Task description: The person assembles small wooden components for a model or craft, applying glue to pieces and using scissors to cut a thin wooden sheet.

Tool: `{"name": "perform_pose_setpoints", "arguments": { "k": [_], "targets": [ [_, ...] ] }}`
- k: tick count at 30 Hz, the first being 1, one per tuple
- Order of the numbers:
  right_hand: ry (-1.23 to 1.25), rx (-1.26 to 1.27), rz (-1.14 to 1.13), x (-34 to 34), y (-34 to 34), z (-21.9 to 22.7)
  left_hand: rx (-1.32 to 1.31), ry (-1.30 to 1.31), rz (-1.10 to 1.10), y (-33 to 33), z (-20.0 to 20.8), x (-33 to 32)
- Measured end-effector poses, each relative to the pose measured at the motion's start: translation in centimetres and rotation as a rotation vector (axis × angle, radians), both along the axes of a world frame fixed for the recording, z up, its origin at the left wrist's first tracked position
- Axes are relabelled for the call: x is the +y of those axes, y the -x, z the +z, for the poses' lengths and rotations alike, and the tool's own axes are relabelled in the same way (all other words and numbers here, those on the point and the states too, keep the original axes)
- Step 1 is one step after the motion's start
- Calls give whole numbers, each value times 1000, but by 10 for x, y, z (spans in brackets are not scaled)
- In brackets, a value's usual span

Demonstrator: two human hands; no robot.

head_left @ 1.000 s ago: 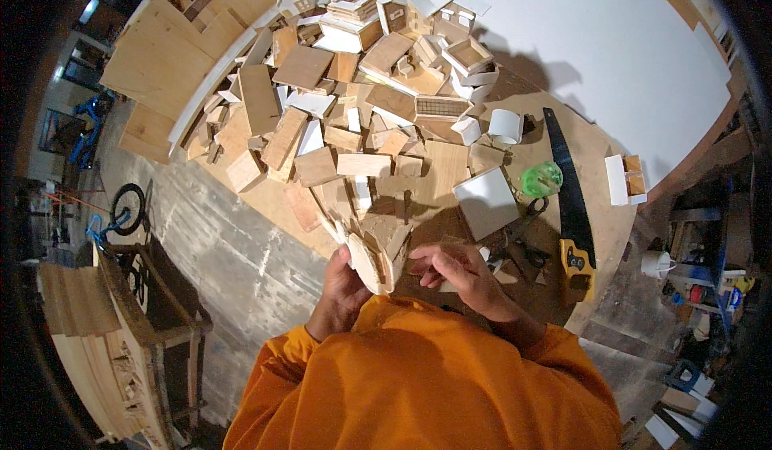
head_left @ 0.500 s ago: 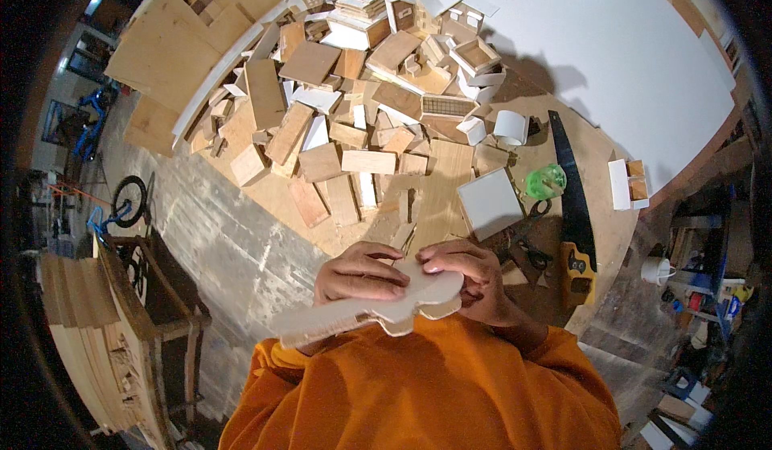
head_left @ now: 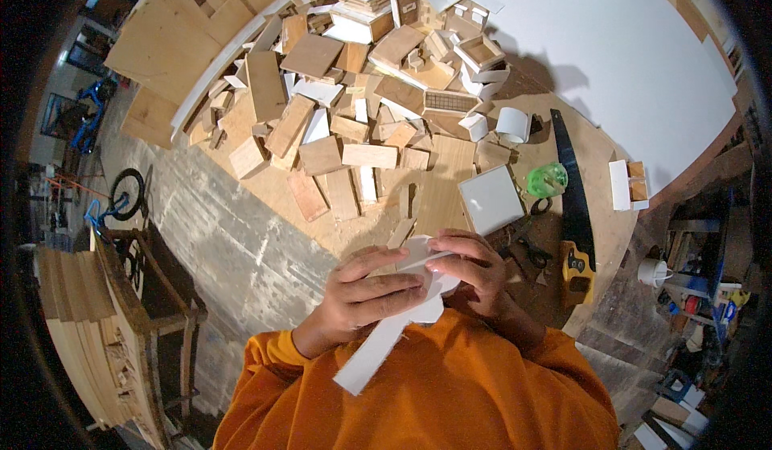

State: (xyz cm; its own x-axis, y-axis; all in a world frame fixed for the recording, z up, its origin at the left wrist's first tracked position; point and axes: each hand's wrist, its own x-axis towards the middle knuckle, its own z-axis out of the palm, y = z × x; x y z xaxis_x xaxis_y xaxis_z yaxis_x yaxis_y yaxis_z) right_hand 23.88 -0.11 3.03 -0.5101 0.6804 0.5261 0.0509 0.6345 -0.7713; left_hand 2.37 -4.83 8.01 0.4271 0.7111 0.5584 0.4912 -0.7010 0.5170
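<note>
Close to my chest I hold a flat white cut-out piece (head_left: 372, 360) with a long straight strip at one end and a wider, shaped end. My left hand (head_left: 354, 293) grips it from the left, fingers laid across its face. From the right, my right hand (head_left: 474, 271) is closed on the wider end, its fingertips on the upper side. The strip points down and to the left over my orange top. My fingers cover much of the wider end.
Beyond my hands, wooden blocks and small box-like pieces (head_left: 370, 156) are heaped on the worktable. To the right lie a white square panel (head_left: 490, 201), a green container (head_left: 547, 180), scissors (head_left: 531, 245) and a handsaw (head_left: 576, 273). A white roll (head_left: 512, 125) stands behind them.
The white piece has been turned in my hands, so its strip now points more steeply downward. My left fingers have shifted along it, and my right hand has risen slightly.
</note>
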Motion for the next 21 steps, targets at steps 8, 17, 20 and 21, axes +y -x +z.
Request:
{"name": "perform_pose_setpoints", "arguments": {
  "k": [8,17,20,21],
  "targets": [
    [47,-49,23,1,5,-38,159,17,51,-4,-9,0],
    [90,-101,0,2,16,-32,194,107,30,-3,-13,1],
    [88,-144,35,3,12,-35,99,213,34,-1,-26,1],
    [194,-134,71,2,12,-33,73,301,56,3,-38,-4]
  ]
}}
